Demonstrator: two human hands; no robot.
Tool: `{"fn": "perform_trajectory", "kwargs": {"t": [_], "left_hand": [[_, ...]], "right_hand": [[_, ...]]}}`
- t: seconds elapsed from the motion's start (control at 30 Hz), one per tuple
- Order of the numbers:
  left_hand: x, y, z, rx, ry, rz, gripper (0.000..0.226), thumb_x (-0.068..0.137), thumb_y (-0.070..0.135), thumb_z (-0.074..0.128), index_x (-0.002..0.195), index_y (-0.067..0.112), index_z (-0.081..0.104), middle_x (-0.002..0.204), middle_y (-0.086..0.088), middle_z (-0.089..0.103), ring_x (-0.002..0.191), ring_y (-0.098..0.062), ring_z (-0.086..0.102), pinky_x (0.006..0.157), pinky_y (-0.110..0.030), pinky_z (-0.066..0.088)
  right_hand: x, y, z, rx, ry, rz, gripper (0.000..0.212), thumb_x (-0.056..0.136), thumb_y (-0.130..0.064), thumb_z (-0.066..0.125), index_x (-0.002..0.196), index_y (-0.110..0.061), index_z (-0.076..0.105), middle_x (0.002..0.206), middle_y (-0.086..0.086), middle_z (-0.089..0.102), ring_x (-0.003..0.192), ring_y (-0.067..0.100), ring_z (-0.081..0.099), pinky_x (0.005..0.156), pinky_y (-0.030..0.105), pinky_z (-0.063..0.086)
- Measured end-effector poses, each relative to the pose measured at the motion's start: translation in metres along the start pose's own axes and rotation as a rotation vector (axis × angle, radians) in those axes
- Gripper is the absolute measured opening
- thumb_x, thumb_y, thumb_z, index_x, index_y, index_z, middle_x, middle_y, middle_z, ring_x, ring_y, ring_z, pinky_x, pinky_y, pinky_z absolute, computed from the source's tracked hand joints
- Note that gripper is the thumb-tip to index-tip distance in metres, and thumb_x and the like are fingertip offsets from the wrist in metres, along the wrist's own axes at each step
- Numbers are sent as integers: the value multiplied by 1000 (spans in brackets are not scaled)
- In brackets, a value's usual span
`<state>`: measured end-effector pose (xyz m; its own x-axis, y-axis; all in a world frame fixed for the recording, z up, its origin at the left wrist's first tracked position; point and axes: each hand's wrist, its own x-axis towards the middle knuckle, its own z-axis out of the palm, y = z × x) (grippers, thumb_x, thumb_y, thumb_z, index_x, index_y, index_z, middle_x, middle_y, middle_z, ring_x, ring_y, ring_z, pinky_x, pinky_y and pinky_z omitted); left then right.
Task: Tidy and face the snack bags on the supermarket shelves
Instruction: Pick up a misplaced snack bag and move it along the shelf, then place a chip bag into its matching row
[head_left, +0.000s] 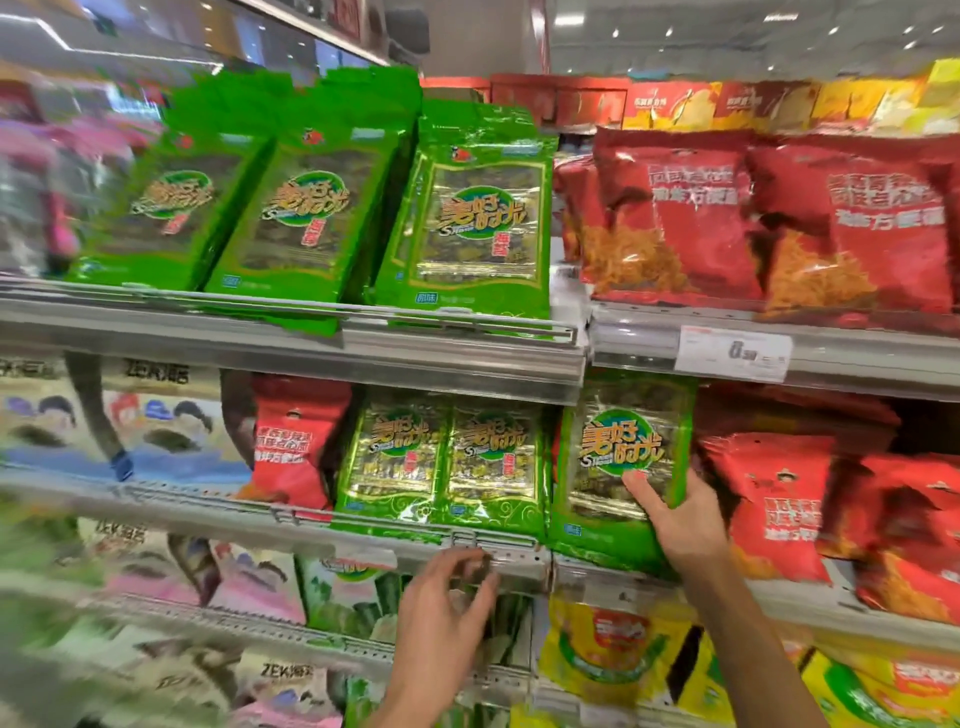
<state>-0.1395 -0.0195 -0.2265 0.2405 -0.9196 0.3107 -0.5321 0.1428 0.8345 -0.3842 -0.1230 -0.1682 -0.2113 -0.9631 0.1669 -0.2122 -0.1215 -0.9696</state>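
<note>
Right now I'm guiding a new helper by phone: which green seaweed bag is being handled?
Find the white price tag on the upper shelf rail. Directly below it, on the middle shelf, stands a green seaweed bag that the right hand grips at its lower right edge. Unlike the two green bags to its left, it borders the red bags.

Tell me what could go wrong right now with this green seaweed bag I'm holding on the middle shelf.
1. The right hand grips the green seaweed bag only at its lower right edge, so it may tip or slip off the shelf rail.
2. That bag sits beside red snack bags; pushing it in could crush or knock them.
3. The left hand holds nothing, its fingers by the rail's front edge, so nothing supports the bag's left side.
</note>
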Motion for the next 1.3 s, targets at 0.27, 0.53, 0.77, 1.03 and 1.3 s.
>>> {"fn": "perform_trajectory", "kwargs": {"t": [0.27,0.53,0.77,1.03,1.3], "left_hand": [[0,-18,-49,-51,125,-104,15,86,28,75,97,33,66,88,22,72,87,5,67,80,-19,55],[41,-49,-116,48,307,-96,22,88,27,74,105,15,69,93,8,71,87,-5,66,81,-29,53],[131,-88,-185,139,338,-163,58,77,33,84,120,3,58,108,-4,61,93,-13,60,82,-28,49],[190,-125,-206,-210,-217,-273,61,55,31,93,106,16,64,88,6,78,77,-11,75,65,-27,61],[201,-133,-206,-233,-343,-361,55,48,33,95,96,15,74,81,7,78,72,-7,74,56,-13,54]], "right_hand": [[-45,10,28,169,-204,62,38,83,-45,77,113,-25,69,106,-4,77,100,18,73,94,51,56],[-75,25,77,93,-202,158,25,87,-45,74,103,-27,69,94,-7,76,85,14,73,76,38,58],[-89,17,131,-47,-127,158,24,85,-48,74,94,-27,68,78,-15,74,75,3,70,63,24,49],[-106,4,193,12,-32,240,31,70,-55,75,79,-29,60,72,-20,63,74,-6,57,62,10,47],[-125,7,217,50,-27,260,40,68,-55,71,91,-22,71,75,-8,75,85,21,67,73,32,44]]}}
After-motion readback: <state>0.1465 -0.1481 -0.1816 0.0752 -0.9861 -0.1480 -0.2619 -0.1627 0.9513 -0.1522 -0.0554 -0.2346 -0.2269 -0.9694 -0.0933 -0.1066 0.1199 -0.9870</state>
